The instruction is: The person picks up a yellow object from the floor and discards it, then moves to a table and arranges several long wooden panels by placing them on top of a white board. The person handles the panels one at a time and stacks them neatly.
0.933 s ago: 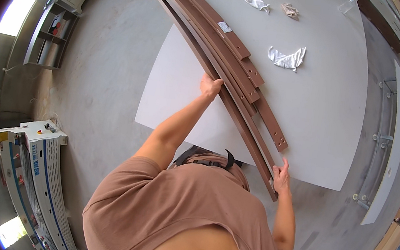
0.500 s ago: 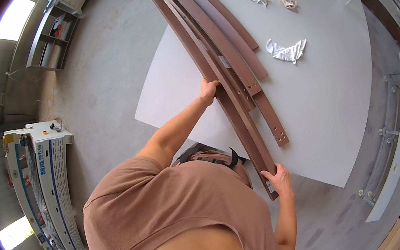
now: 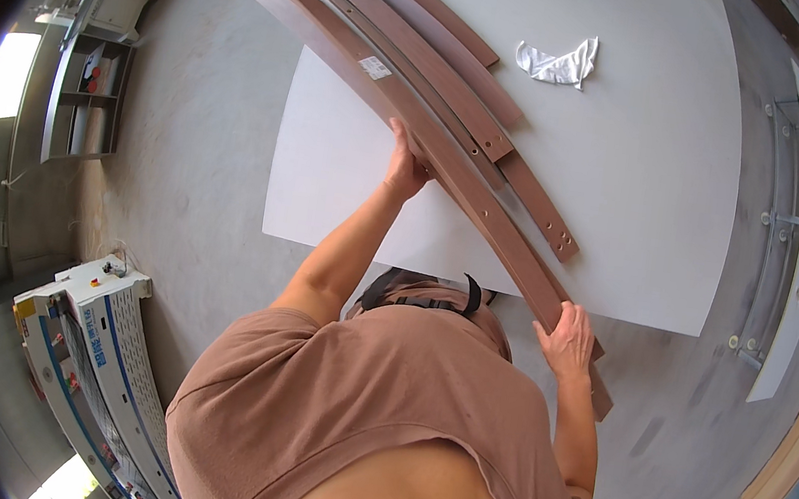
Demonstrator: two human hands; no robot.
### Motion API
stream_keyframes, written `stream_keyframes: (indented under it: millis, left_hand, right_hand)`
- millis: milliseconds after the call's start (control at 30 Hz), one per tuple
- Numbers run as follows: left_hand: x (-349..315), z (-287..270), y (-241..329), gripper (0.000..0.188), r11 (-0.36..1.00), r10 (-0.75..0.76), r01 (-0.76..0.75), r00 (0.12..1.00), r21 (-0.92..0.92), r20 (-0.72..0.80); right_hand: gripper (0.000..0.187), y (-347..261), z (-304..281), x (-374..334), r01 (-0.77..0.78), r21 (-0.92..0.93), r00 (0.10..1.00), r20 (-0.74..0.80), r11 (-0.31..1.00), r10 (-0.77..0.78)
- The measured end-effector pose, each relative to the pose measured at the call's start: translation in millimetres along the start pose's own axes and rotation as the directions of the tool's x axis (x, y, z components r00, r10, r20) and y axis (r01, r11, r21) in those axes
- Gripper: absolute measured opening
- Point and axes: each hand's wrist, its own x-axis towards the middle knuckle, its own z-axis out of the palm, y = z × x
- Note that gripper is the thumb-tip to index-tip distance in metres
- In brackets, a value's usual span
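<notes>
A long brown wood-grain board (image 3: 449, 177) with a white label lies diagonally in front of me, at the white tabletop's near-left edge. My left hand (image 3: 408, 165) grips its left side near the middle, the thumb up along the face and the other fingers partly hidden. My right hand (image 3: 569, 341) is wrapped over the near end. A second brown piece (image 3: 603, 402) shows below that hand; whether it is joined to the board I cannot tell. Just right of the held board lie several more brown boards (image 3: 427, 43), some with round holes near their ends.
The white tabletop (image 3: 638, 200) carries a crumpled white glove-like cloth (image 3: 557, 62), with more cloths at the top edge. A white machine (image 3: 121, 334) stands at lower left, a dark shelf unit (image 3: 88, 98) at upper left. On the right is a glass-like panel with metal fittings (image 3: 779, 239).
The held board has turned, so a broad face with a white label now shows. Its far end has swung left, away from the other boards. My right hand has moved over its near end.
</notes>
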Motion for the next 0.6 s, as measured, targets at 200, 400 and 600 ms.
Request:
stream_keyframes:
  millis: [200, 400, 600]
  left_hand:
    - [15, 7, 9, 0.102, 0.992, -0.077, 0.087, 0.992, 0.091, -0.103]
    - [26, -19, 17, 0.070, 0.986, 0.067, -0.018, 0.953, 0.165, -0.297]
    - [-20, -26, -30, 0.045, 0.970, 0.062, 0.041, 0.912, 0.240, -0.406]
  right_hand:
    - [0.070, 11, 5, 13, 0.066, -0.056, 0.981, -0.179, 0.996, -0.075]
    - [0.094, 12, 40, 33, 0.046, 0.125, 0.997, 0.049, 0.991, -0.052]
    - [0.092, -6, 51, 16, 0.046, 0.178, 0.990, 0.120, 0.983, -0.068]
